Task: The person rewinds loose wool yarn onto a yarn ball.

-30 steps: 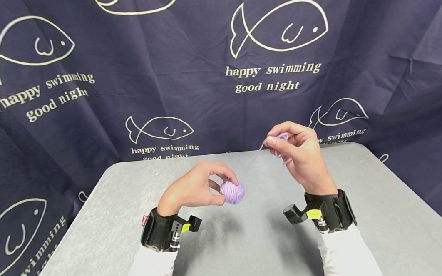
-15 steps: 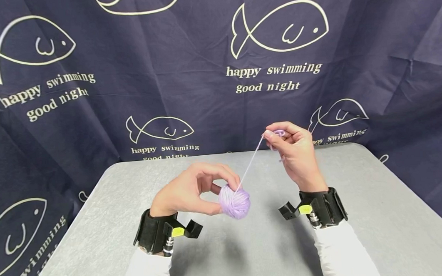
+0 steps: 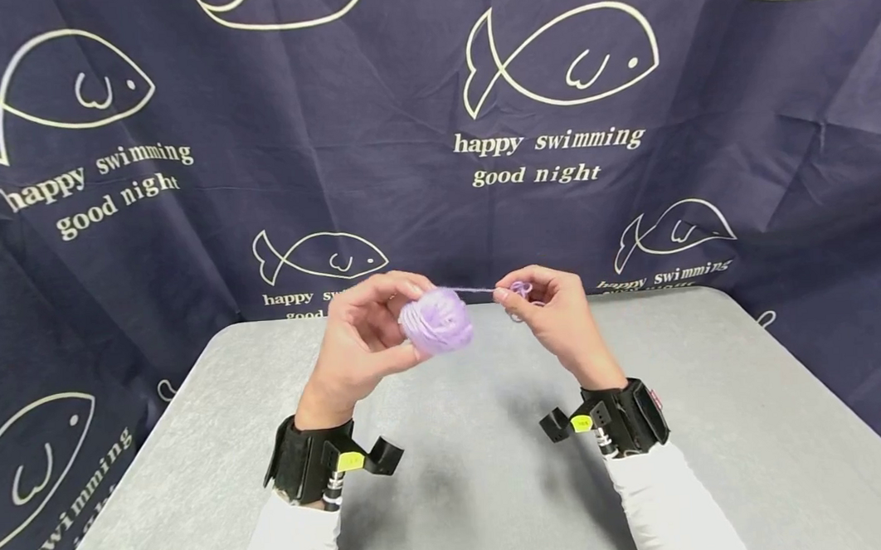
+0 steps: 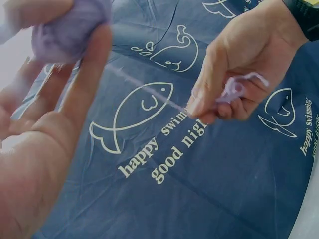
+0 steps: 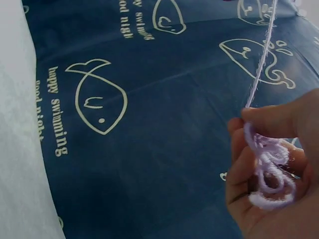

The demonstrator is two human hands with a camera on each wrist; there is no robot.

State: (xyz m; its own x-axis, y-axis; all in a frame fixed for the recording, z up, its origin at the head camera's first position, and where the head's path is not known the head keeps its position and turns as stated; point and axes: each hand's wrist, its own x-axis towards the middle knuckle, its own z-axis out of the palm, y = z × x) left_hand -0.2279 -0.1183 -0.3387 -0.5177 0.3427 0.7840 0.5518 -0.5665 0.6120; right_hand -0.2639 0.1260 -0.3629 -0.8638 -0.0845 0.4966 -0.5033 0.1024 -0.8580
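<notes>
A small lilac ball of yarn [image 3: 437, 321] is held in the air by my left hand [image 3: 357, 337], between the thumb below and the fingers above. From its top a taut yarn strand [image 3: 471, 289] runs almost level to my right hand [image 3: 551, 315]. There the thumb and index finger pinch the strand, and loose loops of yarn [image 5: 271, 174] lie in the curled fingers, as the right wrist view shows. In the left wrist view the ball [image 4: 67, 32] is blurred at the upper left and partly hidden by fingers.
Below both hands lies a grey tabletop [image 3: 489, 488]. Behind it hangs a dark blue curtain [image 3: 401, 86] printed with white fish and lettering. Each wrist wears a black strap with a camera mount [image 3: 319, 460].
My left hand has risen and turned the ball, which now sits higher. My right hand has come left and slightly down, so the strand went from steep to nearly level.
</notes>
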